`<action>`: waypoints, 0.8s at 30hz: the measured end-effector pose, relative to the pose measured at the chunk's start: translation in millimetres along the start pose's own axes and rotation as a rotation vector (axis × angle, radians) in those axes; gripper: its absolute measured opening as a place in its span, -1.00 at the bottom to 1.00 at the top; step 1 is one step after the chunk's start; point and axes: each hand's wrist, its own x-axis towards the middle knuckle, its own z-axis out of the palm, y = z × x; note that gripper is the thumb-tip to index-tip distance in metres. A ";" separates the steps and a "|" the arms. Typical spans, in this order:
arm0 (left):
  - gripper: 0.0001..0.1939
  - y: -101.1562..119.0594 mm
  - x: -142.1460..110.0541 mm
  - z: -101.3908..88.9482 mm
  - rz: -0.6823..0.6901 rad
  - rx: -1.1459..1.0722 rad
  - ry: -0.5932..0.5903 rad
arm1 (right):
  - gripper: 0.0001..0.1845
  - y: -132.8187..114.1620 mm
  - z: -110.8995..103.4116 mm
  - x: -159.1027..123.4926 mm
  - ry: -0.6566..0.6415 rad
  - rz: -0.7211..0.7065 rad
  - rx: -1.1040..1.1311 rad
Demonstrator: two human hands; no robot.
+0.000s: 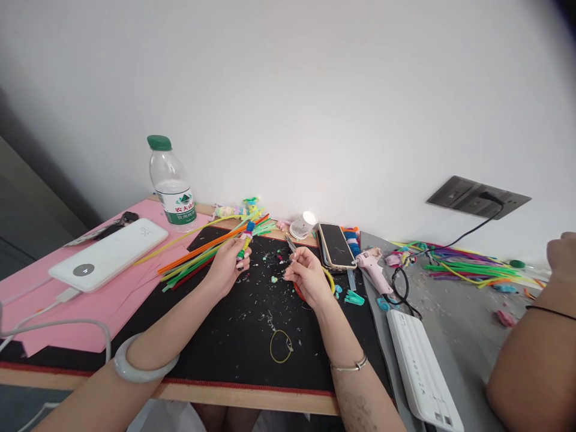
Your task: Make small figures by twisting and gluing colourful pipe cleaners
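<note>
Between the fingers of my left hand (pixel 229 264) is a small bundle of fuzzy pipe cleaners (pixel 246 239) in blue, yellow and green, held upright over the black mat (pixel 234 336). My right hand (pixel 308 276) is closed, thumb and fingers together. Grey metal tips of what look like scissors (pixel 290 243) stick out above its fingers. A yellow curve and a red piece show beside and under that hand; how they join the tips is hidden. Loose pipe cleaners (pixel 193 261) in orange, green and red lie left of my left hand. Small scraps dot the mat.
Pink sheets (pixel 123 300), a white power bank (pixel 110 255) and a water bottle (pixel 173 186) are at left. A paper cup (pixel 303 225) and phone (pixel 337 245) stand behind. Rightward lie a glue gun (pixel 375 271), a white power strip (pixel 423 366) and another person's arm (pixel 535 342).
</note>
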 end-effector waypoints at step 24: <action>-0.70 -0.7 1.5 -1.7 -0.026 -0.021 -0.017 | -0.73 4.6 -4.9 5.8 0.072 -0.009 0.011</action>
